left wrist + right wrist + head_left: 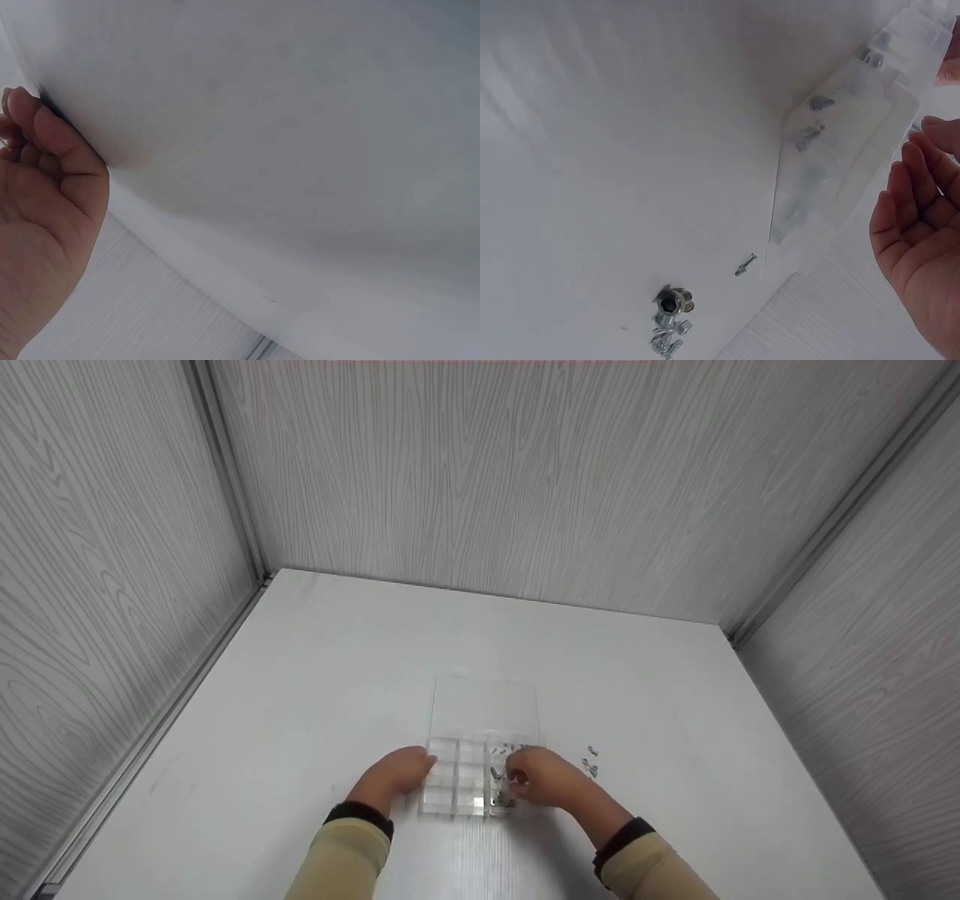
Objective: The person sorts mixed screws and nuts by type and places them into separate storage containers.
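A clear plastic compartment box [457,765] lies on the table with its lid [484,706] folded open away from me. My left hand [401,769] holds the box's left side, thumb at the rim; in the left wrist view the fingers of this hand [56,172] are curled. Over the right column of compartments, my right hand [544,776] pinches a small metal screw [915,130] between thumb and index finger, mostly hidden by the fingertips. Several metal screws [808,137] show through the box wall in that column. The left and middle columns hold nothing visible.
Right of the box, a small group of loose screws and bolts [590,768] lies on the white table [360,645]. One single screw [745,264] lies apart, nearer the box. Grey wood-grain panels [480,472] stand at the back and both sides.
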Tool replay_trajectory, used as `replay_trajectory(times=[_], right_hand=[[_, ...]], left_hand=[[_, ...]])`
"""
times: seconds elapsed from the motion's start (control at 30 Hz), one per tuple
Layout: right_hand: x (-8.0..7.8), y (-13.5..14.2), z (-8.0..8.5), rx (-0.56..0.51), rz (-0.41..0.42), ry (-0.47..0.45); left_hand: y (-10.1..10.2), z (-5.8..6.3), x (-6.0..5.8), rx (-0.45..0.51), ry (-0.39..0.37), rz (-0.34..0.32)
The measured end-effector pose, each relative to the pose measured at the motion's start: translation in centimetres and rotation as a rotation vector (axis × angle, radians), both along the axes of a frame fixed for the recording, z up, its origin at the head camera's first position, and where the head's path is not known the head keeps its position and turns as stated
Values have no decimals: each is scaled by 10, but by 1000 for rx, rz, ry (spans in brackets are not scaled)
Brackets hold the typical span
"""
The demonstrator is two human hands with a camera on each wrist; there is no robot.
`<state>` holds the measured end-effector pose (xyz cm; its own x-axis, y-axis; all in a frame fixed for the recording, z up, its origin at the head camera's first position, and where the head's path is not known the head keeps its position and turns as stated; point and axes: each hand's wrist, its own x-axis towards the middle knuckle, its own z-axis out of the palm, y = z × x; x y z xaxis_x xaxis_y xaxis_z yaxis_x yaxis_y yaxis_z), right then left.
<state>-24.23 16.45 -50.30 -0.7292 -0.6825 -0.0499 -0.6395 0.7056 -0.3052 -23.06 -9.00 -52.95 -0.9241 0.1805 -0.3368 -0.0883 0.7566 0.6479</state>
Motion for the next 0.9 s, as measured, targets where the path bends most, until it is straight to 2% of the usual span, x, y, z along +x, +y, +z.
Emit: replay_trajectory(times=[0.1, 0.23, 0.4, 0.57, 0.7, 0.8, 0.9], right_hand=[[-8, 9, 3, -65, -60, 9], [-19, 23, 5, -135, -215, 29], [-32, 41, -5, -141, -348, 89], [-39, 50, -15, -25, -417, 28], [-41, 51, -20, 83, -438, -33], [-42, 49, -23, 145, -430, -22], [-43, 48, -26, 207, -426, 27]], left_hand=[[1, 1, 0, -1, -12, 1], [2, 2, 0, -11, -28, -15], [2, 3, 1, -17, -26, -18], [1, 3, 1, -16, -15, -12], [0, 3, 1, -21, 4, -21], [0, 4, 2, -30, 7, -25], [1, 4, 3, -42, 9, -31]])
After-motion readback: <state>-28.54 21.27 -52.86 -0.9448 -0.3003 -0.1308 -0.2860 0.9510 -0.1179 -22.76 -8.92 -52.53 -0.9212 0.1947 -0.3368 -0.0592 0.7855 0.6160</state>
